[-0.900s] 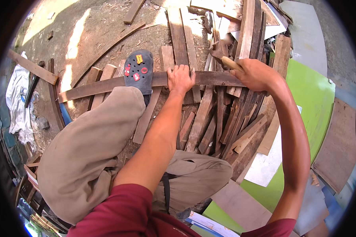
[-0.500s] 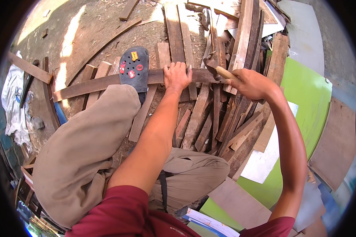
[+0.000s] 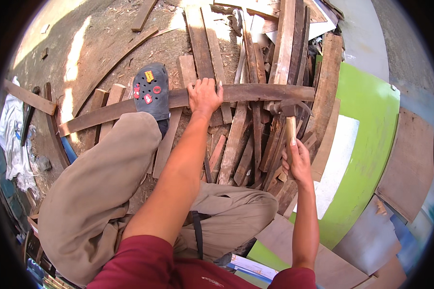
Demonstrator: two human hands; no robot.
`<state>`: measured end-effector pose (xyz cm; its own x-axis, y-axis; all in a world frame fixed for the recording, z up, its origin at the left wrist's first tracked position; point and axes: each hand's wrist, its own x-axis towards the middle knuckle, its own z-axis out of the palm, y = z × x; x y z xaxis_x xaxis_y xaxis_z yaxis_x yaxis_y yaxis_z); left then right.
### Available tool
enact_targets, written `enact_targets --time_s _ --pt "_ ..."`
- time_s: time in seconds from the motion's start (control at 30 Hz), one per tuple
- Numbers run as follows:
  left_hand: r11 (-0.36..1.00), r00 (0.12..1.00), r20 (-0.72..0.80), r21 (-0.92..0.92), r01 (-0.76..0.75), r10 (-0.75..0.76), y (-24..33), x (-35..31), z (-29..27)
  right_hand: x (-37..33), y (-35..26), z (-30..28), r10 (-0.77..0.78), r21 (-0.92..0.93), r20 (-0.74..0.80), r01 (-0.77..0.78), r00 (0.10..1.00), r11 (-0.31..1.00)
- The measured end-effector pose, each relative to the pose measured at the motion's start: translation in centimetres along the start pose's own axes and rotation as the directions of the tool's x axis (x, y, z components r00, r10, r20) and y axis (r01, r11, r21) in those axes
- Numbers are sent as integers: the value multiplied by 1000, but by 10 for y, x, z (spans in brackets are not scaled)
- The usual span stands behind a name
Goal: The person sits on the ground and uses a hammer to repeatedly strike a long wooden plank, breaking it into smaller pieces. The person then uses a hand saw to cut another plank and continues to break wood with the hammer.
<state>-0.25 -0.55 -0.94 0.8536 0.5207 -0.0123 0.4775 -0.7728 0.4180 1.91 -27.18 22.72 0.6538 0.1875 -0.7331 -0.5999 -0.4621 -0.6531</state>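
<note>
Lower in the frame than before, the right hand (image 3: 298,160) now grips the wooden handle of a claw hammer (image 3: 291,126), its head just below the plank's right end. That long dark plank (image 3: 255,92) crosses the upper middle, the left hand (image 3: 205,98) curled over it and a grey clog (image 3: 152,91) on it further left. Beneath lie heaped timber strips (image 3: 237,144) on bare dirt ground (image 3: 108,53), sunlit in patches at upper left; white cloth (image 3: 13,137) lies at far left, a lime-green sheet (image 3: 366,98) and brown panel (image 3: 410,166) at right
</note>
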Motion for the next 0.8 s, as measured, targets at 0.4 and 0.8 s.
enact_targets --time_s 0.4,0.8 --pt "999 998 -32 12 -44 45 -1 -1 0 43 8 40 155 133 -105 -141 982 981" --pt "999 997 -56 16 -46 46 0 -1 -1 37 -13 44 -439 -620 -265 197 859 760"
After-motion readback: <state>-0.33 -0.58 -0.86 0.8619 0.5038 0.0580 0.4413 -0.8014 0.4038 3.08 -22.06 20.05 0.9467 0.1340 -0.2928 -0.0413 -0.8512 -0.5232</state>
